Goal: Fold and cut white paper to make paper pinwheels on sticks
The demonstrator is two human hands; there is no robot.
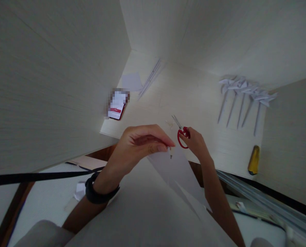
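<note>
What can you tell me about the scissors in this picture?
The scissors have red, plastic-looking handles and slim, silvery, metal-looking blades. The right hand holds them by the handles; the blades sit slightly apart, tips pointing forward and a little left. They show over the pale tabletop; whether they touch it, I can't tell.

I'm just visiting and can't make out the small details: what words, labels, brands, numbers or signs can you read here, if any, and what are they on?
None can be read.
Phone: lit screen with a red patch; any text is too small and blurred, and partly pixelated.
Red-handled scissors: no readable mark.
Yellow-and-black object: no readable mark.
Dark wristband: no readable mark.
</note>
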